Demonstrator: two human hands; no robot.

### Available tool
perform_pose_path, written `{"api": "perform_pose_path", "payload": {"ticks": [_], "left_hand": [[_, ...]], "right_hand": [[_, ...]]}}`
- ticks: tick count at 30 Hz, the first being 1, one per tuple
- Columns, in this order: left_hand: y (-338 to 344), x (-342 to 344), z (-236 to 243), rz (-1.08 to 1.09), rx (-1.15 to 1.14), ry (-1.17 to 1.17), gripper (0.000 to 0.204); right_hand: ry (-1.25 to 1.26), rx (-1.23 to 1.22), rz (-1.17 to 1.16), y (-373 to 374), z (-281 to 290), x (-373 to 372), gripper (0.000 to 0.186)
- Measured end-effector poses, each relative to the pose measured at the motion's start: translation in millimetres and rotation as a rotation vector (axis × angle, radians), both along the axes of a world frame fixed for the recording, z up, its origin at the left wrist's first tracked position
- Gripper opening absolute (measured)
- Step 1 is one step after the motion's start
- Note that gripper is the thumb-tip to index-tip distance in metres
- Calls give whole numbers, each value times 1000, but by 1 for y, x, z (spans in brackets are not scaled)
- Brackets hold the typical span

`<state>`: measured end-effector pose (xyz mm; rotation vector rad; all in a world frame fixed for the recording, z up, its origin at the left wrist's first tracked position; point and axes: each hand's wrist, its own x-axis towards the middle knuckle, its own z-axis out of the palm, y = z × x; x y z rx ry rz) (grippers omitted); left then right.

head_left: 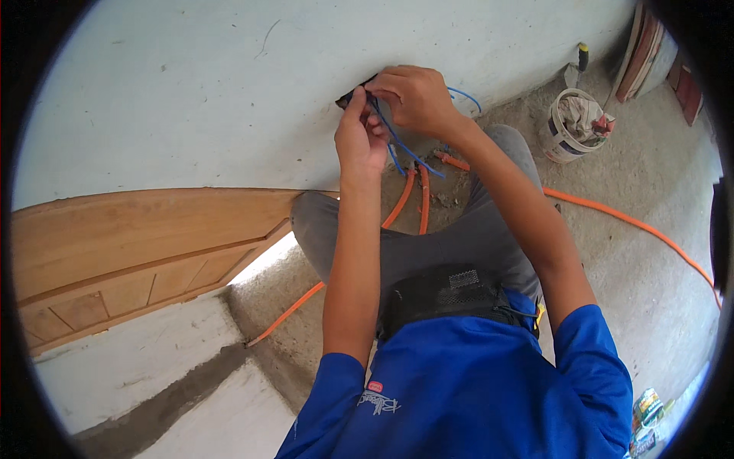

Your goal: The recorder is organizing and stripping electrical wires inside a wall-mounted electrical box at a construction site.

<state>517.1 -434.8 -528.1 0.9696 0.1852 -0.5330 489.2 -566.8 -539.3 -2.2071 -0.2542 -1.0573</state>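
Blue shirt (pixel 489 390) is filling the foreground; left hand (pixel 361 141) and right hand (pixel 417 98) are working at a wall opening (pixel 347 99) (whether either grip is closed, one cannot tell); blue wires (pixel 420 164) are protruding, apparently unjoined.

A long, thin blue wire (pixel 403 147) is coming down from between the left hand (pixel 363 141) and the right hand (pixel 415 99), bending gently and ending loose below the right hand. A shorter blue length (pixel 395 159) is hanging close beside it, just below the left hand's fingers. Another blue strand (pixel 467 95) is arching out to the right of the right hand, its tip curling downward. A dark, angular opening (pixel 345 100) is showing just past the fingertips of both hands, which are partly covering it.
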Motion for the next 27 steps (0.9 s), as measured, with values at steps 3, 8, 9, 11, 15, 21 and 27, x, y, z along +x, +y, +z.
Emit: {"api": "perform_pose_path", "payload": {"ticks": [3,8,9,11,15,21,27], "left_hand": [[-15,-2,-6,70,-83,-46,20],[-15,-8,-20,121,189,-351,10],[-9,-2,-20,109,200,-343,10],[8,13,-19,166,991,-1537,23],[-4,3,24,-407,1839,-1349,29],[-13,3,28,-535,2025,-1309,33],[-5,2,30,-567,2045,-1347,39]], "right_hand": [[-189,-47,-117,1,-11,4,20],[-316,10,-242,6,-28,13,23],[-347,11,-252,7,-30,15,23],[-368,26,-263,13,-31,19,22],[-369,139,-291,12,-42,23,17],[-325,253,-332,20,-43,25,10],[-295,374,-422,36,-41,24,7]]}}
